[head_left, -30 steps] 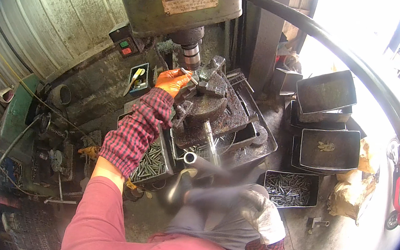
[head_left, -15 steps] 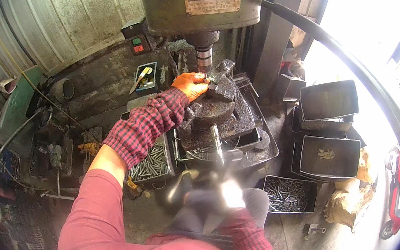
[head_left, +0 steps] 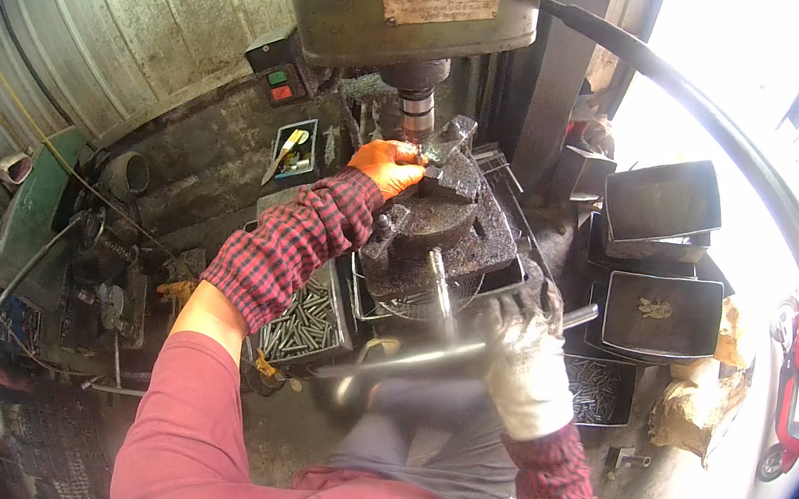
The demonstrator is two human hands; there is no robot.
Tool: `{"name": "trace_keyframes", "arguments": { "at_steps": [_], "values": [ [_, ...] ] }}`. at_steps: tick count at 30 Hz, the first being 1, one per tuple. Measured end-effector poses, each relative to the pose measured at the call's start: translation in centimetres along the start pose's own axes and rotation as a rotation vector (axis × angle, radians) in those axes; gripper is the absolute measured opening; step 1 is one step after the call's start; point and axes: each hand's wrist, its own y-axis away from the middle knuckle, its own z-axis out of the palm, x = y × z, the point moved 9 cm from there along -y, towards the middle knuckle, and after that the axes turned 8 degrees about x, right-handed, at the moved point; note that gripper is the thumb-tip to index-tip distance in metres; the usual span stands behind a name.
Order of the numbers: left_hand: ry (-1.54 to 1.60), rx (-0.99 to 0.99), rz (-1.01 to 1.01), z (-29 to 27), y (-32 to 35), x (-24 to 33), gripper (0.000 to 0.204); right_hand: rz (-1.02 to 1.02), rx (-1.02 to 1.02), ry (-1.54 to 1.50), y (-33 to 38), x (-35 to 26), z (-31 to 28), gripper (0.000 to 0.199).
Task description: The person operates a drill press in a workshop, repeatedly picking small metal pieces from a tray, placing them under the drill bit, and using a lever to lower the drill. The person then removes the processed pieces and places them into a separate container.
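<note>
My left hand [head_left: 387,167], in an orange glove, is closed with its fingertips pinched at the jaws of a dark, grimy machine vise [head_left: 423,220]. What they hold is too small to make out. Just above the fingers hangs the spindle [head_left: 418,114] of a green drill press [head_left: 406,8]. Near the vise's front, my right hand [head_left: 527,367] wears a pale, dirty glove and is closed round a metal bar handle [head_left: 579,317]. That bar slants across the vise screw [head_left: 438,287] and is smeared by motion at its left end.
Metal pins fill a tray [head_left: 346,328] left of the vise and a bin [head_left: 628,406] at right. Dark trays [head_left: 663,315] are stacked beyond. A switch box [head_left: 278,82] and a small box with a brush [head_left: 292,150] sit at back left. A thick cable [head_left: 702,98] arches across the right.
My right hand has swung up and to the right from near my lap, and the bar handle has turned with it. My left hand stays at the vise jaws.
</note>
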Motion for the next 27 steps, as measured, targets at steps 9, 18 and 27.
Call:
{"name": "trace_keyframes", "arguments": {
  "at_steps": [9,18,27],
  "values": [
    [0.125,-0.023,-0.147,0.6,-0.4,-1.7,0.023,0.626,-0.497,-1.622,-1.8,-12.6,1.3,0.057],
    [0.088,-0.012,-0.044,0.0,-0.4,-0.5,0.024,-0.137,0.122,-0.015,-6.7,0.1,-9.5,0.046],
    [-0.015,0.018,-0.064,-1.7,0.7,-0.3,0.052,0.235,0.365,-0.166,-1.3,6.3,-2.9,0.031]
  ]
}}
